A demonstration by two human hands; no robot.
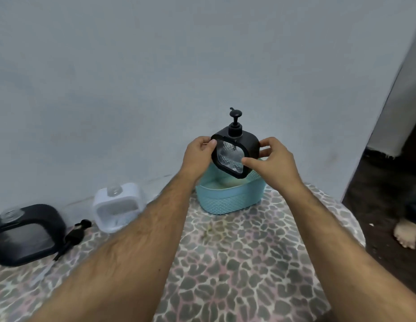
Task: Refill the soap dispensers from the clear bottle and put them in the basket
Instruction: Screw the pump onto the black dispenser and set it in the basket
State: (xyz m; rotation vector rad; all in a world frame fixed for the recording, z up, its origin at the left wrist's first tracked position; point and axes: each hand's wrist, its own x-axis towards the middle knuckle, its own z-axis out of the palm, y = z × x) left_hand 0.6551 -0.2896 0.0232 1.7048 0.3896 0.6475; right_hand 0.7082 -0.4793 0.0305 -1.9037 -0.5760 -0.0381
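A black soap dispenser [234, 149] with a clear window and its black pump fitted hangs tilted just above the light blue basket [227, 201]. My left hand [198, 156] grips its left edge and my right hand [275, 160] grips its right side, thumb on the front rim. A white dispenser [118, 206] without a pump stands to the left by the wall. A second black dispenser [28, 233], also open at the top, sits at the far left with a loose black pump [73, 237] lying beside it. The clear bottle is not in view.
Everything stands on a surface covered with a leopard-print cloth [237, 263] against a pale blue wall. At the right the cloth ends at a dark floor, where another person's bare foot [405, 232] stands.
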